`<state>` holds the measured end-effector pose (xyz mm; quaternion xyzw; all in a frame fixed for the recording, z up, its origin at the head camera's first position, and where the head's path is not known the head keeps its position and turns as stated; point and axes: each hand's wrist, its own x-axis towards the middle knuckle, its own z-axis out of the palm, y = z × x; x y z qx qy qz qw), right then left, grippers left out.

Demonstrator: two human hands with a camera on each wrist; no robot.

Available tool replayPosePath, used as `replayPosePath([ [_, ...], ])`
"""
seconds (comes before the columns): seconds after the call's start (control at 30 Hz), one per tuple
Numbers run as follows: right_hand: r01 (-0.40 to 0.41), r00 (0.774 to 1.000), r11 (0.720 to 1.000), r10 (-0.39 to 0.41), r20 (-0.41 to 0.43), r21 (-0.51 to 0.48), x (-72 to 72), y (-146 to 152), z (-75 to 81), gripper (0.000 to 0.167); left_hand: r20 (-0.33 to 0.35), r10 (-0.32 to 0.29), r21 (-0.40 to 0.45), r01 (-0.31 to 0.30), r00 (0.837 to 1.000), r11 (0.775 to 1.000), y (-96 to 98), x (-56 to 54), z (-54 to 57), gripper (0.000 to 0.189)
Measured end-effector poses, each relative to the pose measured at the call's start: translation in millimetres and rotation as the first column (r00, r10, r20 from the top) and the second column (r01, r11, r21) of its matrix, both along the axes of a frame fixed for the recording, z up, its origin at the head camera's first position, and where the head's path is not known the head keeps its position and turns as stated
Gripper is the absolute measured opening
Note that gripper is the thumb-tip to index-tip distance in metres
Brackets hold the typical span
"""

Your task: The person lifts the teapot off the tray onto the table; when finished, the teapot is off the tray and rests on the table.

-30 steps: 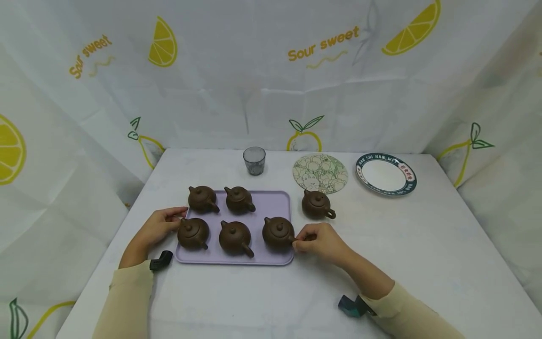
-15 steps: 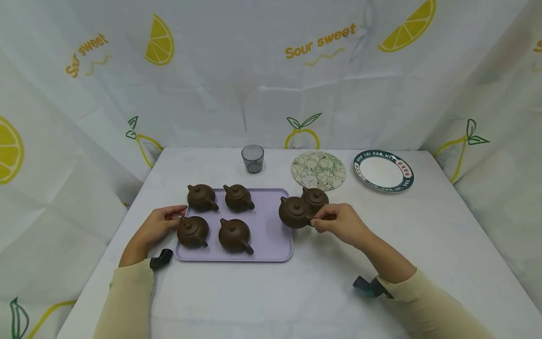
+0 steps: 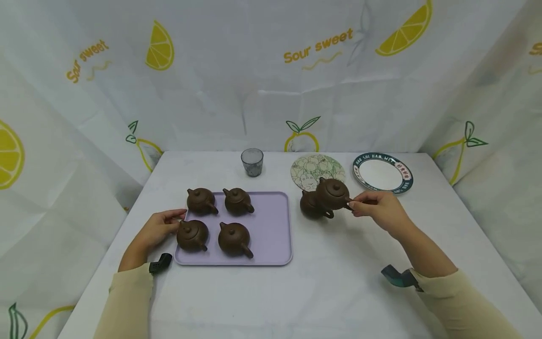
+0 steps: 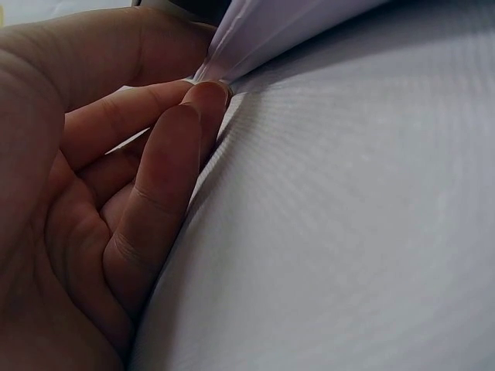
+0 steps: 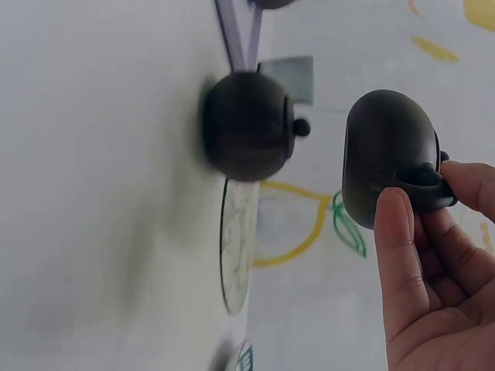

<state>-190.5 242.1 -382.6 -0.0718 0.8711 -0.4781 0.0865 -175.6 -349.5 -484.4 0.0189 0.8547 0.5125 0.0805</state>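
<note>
By its handle, my right hand (image 3: 383,212) pinches a small brown teapot (image 3: 333,193), which is held up off the table in the right wrist view. Behind it in the head view, partly hidden, a second brown teapot (image 3: 310,205) stands on the table right of the lilac tray (image 3: 271,226). Several like teapots sit on the tray, among them a front one (image 3: 234,238) and a back one (image 3: 201,201). My left hand (image 3: 158,230) is at the tray's left edge; in the left wrist view its thumb and fingers pinch the tray rim (image 4: 247,42).
A grey glass (image 3: 252,162) stands behind the tray. A round floral mat (image 3: 315,168) lies at the back of the table, with a dark-rimmed plate (image 3: 377,172) to its right. A printed curtain (image 3: 237,94) hangs along the back and sides.
My right hand has lifted a teapot off the tray's front right and carried it rightward and back, past the teapot on the table. The left hand stays at the tray edge.
</note>
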Motion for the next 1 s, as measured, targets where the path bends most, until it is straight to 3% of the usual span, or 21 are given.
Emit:
replayPosePath([
  [0.5, 0.074, 0.994, 0.996, -0.078, 0.072, 0.051, -20.0, 43, -43.3, 0.037, -0.016, -0.002, 0.025, 0.002, 1.0, 1.0, -0.5, 0.7, -2.7, 0.051],
  [0.73, 0.095, 0.99, 0.995, -0.096, 0.107, 0.017, -21.7, 47, -57.3, 0.035, -0.005, -0.009, 0.012, 0.009, 1.0, 1.0, 16.8, 13.8, 24.8, 0.049],
  [1.0, 0.078, 0.99, 0.997, -0.078, 0.119, 0.0, -23.2, 47, -60.5, 0.037, -0.01, -0.007, 0.017, 0.007, 1.0, 1.0, 19.0, 14.0, 29.5, 0.049],
])
